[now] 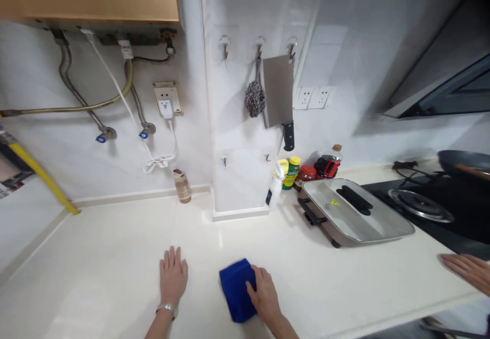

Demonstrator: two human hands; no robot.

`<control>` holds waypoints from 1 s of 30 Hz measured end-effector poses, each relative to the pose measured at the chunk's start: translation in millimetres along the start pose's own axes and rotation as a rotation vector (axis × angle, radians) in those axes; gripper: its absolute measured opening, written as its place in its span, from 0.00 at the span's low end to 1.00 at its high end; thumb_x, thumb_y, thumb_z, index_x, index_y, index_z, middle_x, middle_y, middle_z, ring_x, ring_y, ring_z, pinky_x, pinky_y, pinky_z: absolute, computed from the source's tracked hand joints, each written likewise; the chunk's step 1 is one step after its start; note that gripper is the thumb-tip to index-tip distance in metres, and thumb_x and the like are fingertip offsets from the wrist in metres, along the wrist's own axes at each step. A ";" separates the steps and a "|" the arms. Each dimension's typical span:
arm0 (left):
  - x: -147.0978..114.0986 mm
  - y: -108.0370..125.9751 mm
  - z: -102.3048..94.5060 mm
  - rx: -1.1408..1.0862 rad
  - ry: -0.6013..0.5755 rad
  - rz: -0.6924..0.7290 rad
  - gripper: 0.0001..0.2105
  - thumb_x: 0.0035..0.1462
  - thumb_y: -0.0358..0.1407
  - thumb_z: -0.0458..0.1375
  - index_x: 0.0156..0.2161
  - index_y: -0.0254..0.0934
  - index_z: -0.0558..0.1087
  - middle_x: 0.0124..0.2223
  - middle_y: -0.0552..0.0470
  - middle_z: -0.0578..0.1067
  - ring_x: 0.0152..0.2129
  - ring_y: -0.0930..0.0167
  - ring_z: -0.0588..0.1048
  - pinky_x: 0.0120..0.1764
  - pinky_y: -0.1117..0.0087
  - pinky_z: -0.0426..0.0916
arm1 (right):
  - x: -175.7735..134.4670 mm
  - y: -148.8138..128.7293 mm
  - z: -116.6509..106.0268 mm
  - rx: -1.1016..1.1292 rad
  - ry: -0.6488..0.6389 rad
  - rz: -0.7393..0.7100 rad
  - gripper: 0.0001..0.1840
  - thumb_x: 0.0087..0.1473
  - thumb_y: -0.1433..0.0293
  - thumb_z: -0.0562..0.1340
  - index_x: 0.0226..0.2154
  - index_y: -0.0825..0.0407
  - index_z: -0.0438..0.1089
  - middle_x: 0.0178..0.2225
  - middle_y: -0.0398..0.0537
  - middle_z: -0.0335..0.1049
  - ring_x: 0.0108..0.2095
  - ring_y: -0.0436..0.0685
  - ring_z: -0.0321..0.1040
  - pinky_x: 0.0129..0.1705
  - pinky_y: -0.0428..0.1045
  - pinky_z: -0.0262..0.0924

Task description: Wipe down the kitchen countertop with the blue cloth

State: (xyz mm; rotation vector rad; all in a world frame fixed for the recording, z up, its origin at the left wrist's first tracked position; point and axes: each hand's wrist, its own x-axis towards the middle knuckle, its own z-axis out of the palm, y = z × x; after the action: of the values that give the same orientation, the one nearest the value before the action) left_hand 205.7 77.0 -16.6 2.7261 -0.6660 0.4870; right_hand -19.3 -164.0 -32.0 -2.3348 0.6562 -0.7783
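Observation:
My left hand (173,276) lies flat on the white countertop (115,257), palm down and fingers stretched out, with a band around its wrist. To its right, my right hand (265,293) grips the right edge of a folded blue cloth (235,290). Its thumb rests on top of the cloth, and some fingertips are hidden by the fabric. The cloth lies on the counter, apart from my left hand. Nearest beyond the hands, against the wall, stands a brownish drink bottle (182,187).
An electric pan with a glass lid (383,221) sits right of centre, before seasoning jars (293,170) and a white spray bottle (275,188). A cleaver (278,91) and steel scrubber (255,98) hang above. Another person's hand (469,270) rests at the far right, near the stove (463,214).

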 end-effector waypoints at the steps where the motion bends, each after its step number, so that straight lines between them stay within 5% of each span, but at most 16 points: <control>1: -0.1 1.0 -1.3 0.000 -0.003 -0.004 0.27 0.66 0.40 0.41 0.64 0.31 0.64 0.68 0.36 0.61 0.67 0.53 0.54 0.65 0.44 0.53 | 1.2 -0.7 -1.3 0.021 -0.004 0.035 0.21 0.55 0.68 0.55 0.51 0.53 0.67 0.42 0.56 0.73 0.43 0.65 0.70 0.46 0.62 0.69; 9: -0.1 3.2 -1.5 0.017 -0.032 -0.020 0.26 0.66 0.40 0.41 0.64 0.30 0.64 0.68 0.36 0.61 0.68 0.55 0.54 0.66 0.46 0.51 | 2.6 2.9 -14.0 0.092 -0.097 0.043 0.13 0.58 0.67 0.55 0.42 0.49 0.73 0.35 0.50 0.72 0.37 0.59 0.71 0.41 0.55 0.70; 18: 0.0 4.3 -3.8 0.024 -0.032 -0.033 0.26 0.65 0.39 0.42 0.63 0.31 0.65 0.68 0.38 0.61 0.67 0.55 0.55 0.65 0.45 0.53 | 3.4 -5.2 -36.4 -0.163 -0.013 -0.390 0.20 0.61 0.73 0.54 0.53 0.46 0.70 0.45 0.51 0.74 0.45 0.60 0.70 0.46 0.57 0.69; 27: 1.7 3.6 -3.7 -0.001 -0.015 -0.033 0.26 0.65 0.40 0.43 0.63 0.32 0.65 0.67 0.39 0.62 0.67 0.56 0.55 0.66 0.46 0.52 | -9.9 -12.4 -39.6 0.038 -0.063 -0.320 0.22 0.61 0.73 0.52 0.54 0.45 0.70 0.45 0.51 0.75 0.45 0.58 0.73 0.48 0.57 0.72; 30: 2.2 4.0 -3.8 0.011 -0.022 -0.033 0.26 0.65 0.40 0.42 0.64 0.32 0.65 0.68 0.39 0.62 0.67 0.55 0.56 0.66 0.46 0.52 | -13.5 -12.9 -29.3 0.076 -0.120 -0.168 0.21 0.58 0.70 0.54 0.52 0.48 0.70 0.45 0.53 0.75 0.44 0.61 0.73 0.48 0.58 0.72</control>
State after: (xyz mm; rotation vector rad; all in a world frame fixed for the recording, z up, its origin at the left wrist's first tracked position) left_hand 204.6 74.1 -11.5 2.7517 -0.6248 0.4552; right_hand -44.8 -157.5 -9.2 -2.3667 0.3764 -0.7161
